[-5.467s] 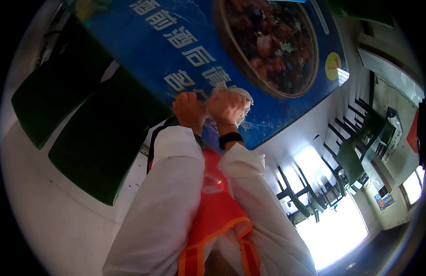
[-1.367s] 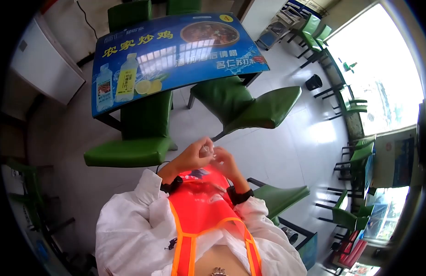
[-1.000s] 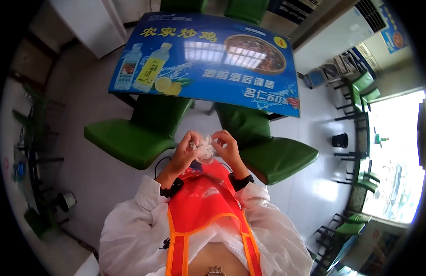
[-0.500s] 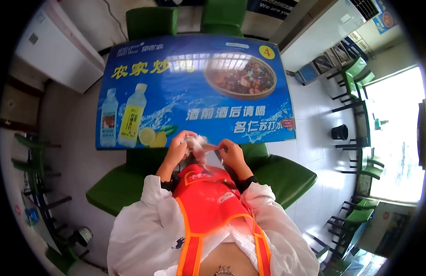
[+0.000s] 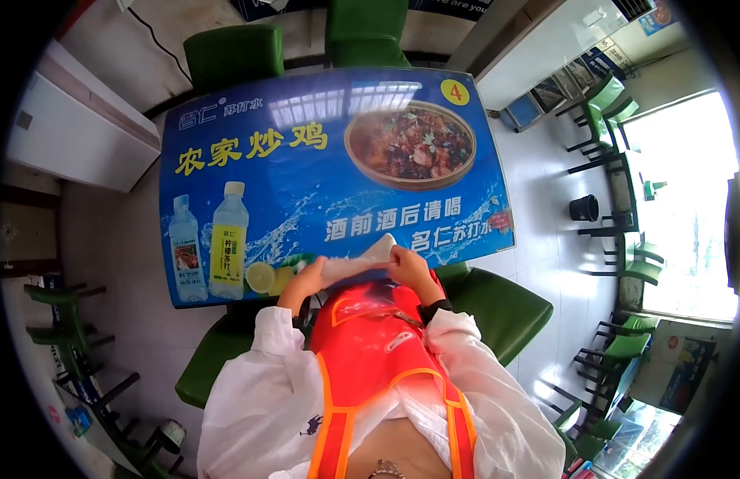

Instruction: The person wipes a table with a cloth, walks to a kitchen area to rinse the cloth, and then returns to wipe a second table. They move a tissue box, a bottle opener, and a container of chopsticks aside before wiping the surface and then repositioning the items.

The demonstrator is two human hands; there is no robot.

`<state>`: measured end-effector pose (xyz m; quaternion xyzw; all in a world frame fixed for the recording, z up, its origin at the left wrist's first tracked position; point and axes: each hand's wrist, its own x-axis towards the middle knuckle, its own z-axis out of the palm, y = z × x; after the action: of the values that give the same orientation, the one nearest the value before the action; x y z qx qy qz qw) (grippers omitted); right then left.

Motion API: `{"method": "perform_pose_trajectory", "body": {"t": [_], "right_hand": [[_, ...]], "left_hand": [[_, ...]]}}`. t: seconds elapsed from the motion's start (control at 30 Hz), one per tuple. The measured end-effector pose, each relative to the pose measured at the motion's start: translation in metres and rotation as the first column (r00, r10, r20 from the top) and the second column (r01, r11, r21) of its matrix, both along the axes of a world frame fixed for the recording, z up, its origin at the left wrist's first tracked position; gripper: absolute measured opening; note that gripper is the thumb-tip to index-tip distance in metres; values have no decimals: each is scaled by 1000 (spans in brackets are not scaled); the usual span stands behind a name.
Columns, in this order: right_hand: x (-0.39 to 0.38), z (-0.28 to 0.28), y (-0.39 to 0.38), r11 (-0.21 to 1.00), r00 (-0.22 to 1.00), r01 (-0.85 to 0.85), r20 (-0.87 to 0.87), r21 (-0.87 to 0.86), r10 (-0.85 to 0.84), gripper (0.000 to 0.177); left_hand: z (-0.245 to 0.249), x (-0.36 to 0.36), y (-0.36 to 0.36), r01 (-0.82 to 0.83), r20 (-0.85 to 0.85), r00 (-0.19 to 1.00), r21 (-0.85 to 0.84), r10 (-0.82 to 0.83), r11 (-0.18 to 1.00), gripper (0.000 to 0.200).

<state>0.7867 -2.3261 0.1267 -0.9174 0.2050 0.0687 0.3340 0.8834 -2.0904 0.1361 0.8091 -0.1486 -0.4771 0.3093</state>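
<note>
Between my two hands a pale, whitish cloth (image 5: 357,265) is stretched out in a folded strip, close over the front edge of the blue printed table (image 5: 286,188). My left hand (image 5: 305,284) grips its left end with closed fingers. At the other end my right hand (image 5: 410,267) pinches the cloth, and a corner of it sticks up beside the fingers. Below the cloth hangs the red apron (image 5: 378,319) with orange trim on my front.
Green chairs stand at the table's near side, one on the right (image 5: 501,311), and two more at the far side, including a left one (image 5: 234,56). A white cabinet (image 5: 74,132) is at left. A black bucket (image 5: 584,208) sits on the floor at right, near more tables and chairs.
The cloth was bunched up between my hands and is now drawn out into a longer strip. My hands have moved slightly apart, and my view has shifted and turned a little.
</note>
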Motion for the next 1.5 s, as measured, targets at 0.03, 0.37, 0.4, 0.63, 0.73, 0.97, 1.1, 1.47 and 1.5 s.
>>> {"method": "perform_pose_trajectory", "body": {"t": [0.03,0.37,0.4,0.63,0.73,0.97,1.1,1.47,1.5], "right_hand": [[3,0,3,992,986,-101,-127,71,109,16],[41,-29,-70,897,888,-441,-151,-20,433,25],[50,-28,-77,984,974,-175,-156,-32,168,23],[69,-58,-87,981,964,154,235,-115,-124,17],[70,-69,-73,887,985,165,-114,431,-128,17],[57,-147,-93,134,695,698,-620,704,-365,19],[81,-122,-103,-56,582,752,-702,656,-411,20],[224,-124,-168,-28,607,719,-647,694,-461,20],[242,-123,-174,-19,594,743,-673,668,-440,20]], "left_hand": [[16,3,-3,-18,-388,917,182,89,983,46],[-7,40,-47,-339,-161,932,-66,325,939,42],[-56,46,-57,-399,282,822,-334,495,854,37],[-88,43,-106,-388,276,726,-591,630,707,13],[-128,31,-119,-434,126,825,-483,550,761,14],[-144,45,-137,-815,-391,564,-120,727,567,20],[-151,65,-139,-967,-588,121,113,800,230,25],[-146,211,-206,-849,-362,475,51,802,526,29],[-143,227,-214,-829,-355,503,58,788,556,29]]}}
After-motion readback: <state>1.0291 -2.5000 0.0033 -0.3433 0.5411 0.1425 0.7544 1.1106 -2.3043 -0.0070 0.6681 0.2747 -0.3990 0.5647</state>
